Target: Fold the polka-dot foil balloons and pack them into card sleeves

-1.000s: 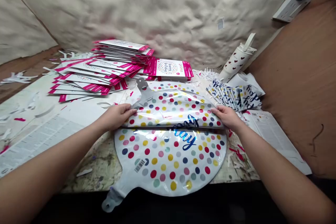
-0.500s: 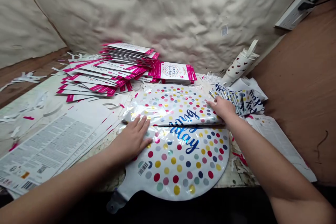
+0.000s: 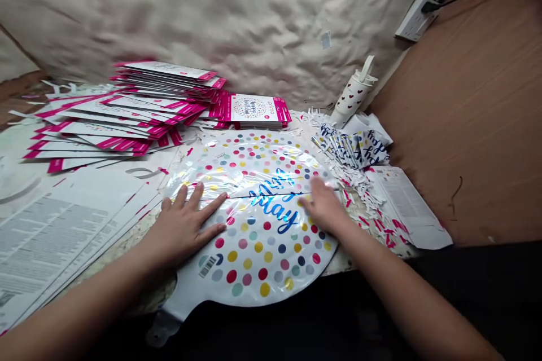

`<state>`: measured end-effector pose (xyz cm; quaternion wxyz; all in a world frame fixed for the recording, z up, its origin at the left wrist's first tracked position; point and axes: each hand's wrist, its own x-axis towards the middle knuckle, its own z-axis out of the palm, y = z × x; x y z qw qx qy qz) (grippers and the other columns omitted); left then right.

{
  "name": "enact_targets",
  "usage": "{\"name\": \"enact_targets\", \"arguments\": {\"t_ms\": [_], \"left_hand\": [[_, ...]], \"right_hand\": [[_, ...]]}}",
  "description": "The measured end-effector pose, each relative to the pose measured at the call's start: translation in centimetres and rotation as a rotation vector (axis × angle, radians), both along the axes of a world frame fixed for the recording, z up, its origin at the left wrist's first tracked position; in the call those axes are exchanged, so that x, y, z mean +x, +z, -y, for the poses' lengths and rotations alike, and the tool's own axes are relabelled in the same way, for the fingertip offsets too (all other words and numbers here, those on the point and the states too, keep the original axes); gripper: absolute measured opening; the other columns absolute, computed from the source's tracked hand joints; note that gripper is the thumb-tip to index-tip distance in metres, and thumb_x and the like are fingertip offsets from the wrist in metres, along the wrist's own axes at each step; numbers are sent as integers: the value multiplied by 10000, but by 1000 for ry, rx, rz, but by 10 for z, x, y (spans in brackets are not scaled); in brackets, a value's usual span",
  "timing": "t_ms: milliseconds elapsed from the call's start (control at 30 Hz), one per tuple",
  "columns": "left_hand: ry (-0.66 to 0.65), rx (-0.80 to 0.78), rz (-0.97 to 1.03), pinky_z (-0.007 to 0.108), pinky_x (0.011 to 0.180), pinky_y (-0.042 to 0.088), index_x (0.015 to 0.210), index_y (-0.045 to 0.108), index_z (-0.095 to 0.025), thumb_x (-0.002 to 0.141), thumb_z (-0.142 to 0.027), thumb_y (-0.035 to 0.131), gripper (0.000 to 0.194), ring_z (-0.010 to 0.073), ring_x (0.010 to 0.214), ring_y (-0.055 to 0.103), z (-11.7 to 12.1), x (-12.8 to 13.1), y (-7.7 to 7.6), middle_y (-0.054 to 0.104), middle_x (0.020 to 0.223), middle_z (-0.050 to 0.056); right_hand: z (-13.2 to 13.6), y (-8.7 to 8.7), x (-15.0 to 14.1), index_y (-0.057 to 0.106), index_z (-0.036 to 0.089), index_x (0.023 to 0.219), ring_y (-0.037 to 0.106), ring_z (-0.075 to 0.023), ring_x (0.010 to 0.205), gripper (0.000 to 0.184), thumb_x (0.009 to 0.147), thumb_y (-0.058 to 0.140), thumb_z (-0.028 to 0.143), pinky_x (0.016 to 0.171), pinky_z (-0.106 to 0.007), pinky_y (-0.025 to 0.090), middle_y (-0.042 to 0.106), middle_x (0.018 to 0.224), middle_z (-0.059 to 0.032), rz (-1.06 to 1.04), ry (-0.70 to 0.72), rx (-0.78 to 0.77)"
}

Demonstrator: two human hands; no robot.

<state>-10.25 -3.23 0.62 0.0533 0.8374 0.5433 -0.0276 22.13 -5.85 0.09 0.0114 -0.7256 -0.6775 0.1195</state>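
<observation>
A flat foil balloon (image 3: 254,254), white with coloured dots and blue "birthday" lettering, lies before me. A straight crease runs across its middle and breaks up the lettering. Its tail extends past the near table edge at lower left. My left hand (image 3: 188,225) rests flat on the balloon's left side, fingers spread around the crease's left end. Farther right, my right hand (image 3: 324,206) presses on the crease with curled fingers and the thumb toward the lettering. Blur softens its fingertips. Several folded foil balloons (image 3: 351,146) lie in a row beyond that hand.
Pink-and-white packets (image 3: 127,113) are heaped at back left, beside a shorter packet stack (image 3: 256,110). Printed sheets (image 3: 63,225) lie at left, another sheet (image 3: 410,208) at right. A heart-patterned tumbler (image 3: 353,96) leans at back right. Paper scraps (image 3: 381,225) litter the table.
The camera view has shifted right. My right hand has moved left along the crease from its right end. The folded upper part looks flatter. My left hand's fingers are spread wider.
</observation>
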Motion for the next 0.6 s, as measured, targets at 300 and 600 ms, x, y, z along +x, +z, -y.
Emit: {"name": "enact_targets", "arguments": {"t_ms": [300,600], "left_hand": [[-147,-11,78,547,1038,168,1403,261,-90,790,-681,313,854,408,1339,113,1,98,-3,185,1465,208],[-129,-41,156,617,1018,115,1414,232,-105,735,-749,318,940,454,1327,66,7,100,-10,160,1464,234]], "right_hand": [[33,-5,-1,327,246,1385,448,-325,1186,635,849,341,584,944,-476,374,510,1258,-161,104,41,240],[-25,51,-33,-29,100,1434,220,-212,1352,660,912,136,468,1050,-374,301,176,1486,-137,-429,-317,339]]}}
